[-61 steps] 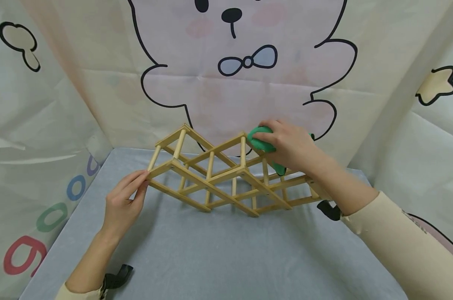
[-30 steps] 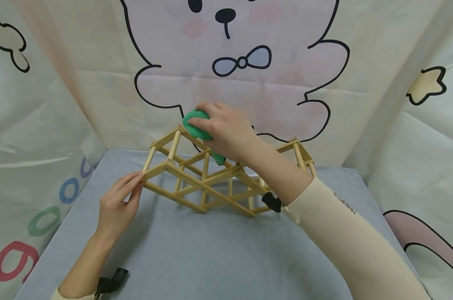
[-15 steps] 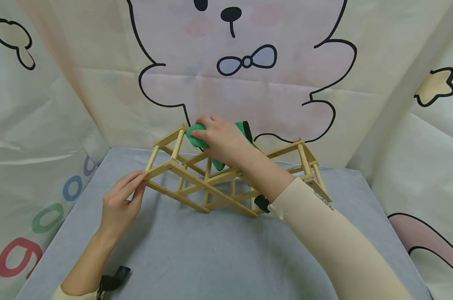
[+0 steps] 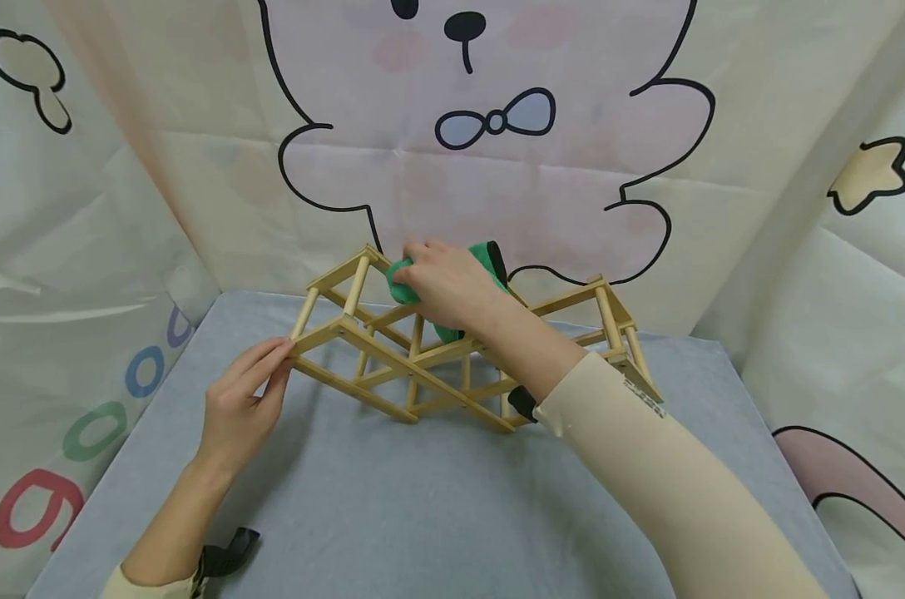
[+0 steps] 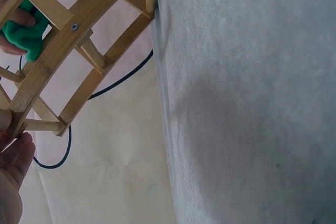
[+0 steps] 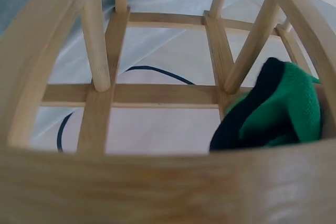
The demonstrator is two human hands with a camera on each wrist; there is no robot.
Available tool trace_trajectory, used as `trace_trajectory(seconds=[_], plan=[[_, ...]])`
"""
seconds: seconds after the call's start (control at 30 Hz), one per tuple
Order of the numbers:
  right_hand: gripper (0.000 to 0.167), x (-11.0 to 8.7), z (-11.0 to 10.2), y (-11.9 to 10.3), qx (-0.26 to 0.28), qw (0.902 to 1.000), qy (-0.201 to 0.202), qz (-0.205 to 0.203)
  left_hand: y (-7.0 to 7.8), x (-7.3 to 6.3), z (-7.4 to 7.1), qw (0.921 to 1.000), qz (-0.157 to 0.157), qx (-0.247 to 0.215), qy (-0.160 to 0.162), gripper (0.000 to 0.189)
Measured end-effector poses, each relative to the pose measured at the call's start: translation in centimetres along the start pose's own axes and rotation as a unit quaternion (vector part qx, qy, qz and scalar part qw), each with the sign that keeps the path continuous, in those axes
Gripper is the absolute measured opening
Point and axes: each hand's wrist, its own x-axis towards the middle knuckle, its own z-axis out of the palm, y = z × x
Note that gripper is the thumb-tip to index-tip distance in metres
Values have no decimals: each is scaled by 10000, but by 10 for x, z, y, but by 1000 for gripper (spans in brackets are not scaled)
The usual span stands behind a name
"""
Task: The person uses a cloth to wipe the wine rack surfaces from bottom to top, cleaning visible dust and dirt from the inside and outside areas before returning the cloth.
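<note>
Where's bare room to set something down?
Bare: the tabletop before the wooden rack, between left forearm and right sleeve. Crowded: the rack's left end, pinched by the left hand; its middle, where the right hand grips a green cloth.

Wooden lattice rack (image 4: 430,380) | zigzag, standing on blue-grey tabletop (image 4: 422,516) | green cloth (image 4: 401,289) | black-edged, bunched, at rack's far upper slats

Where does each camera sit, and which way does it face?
Head: worn on the head, facing forward and down at the wooden rack; left hand, right hand and sleeves show.
Left wrist: worn there, facing across the table; fingers of both hands show.
Right wrist: worn there, facing through the rack; probably a sliver of right hand shows.
Both wrist views share rack and green cloth.
</note>
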Motion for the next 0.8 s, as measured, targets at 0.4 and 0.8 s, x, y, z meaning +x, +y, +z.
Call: trace_trajectory(seconds=[0.4,0.8], plan=[[28,1,-2,-4,116,9993,-305,184,0,0,-1,9999,-35,79,-70,45],[48,6,-4,-2,689,9974,211,67,0,0,-1,10000,15,40,-31,47]])
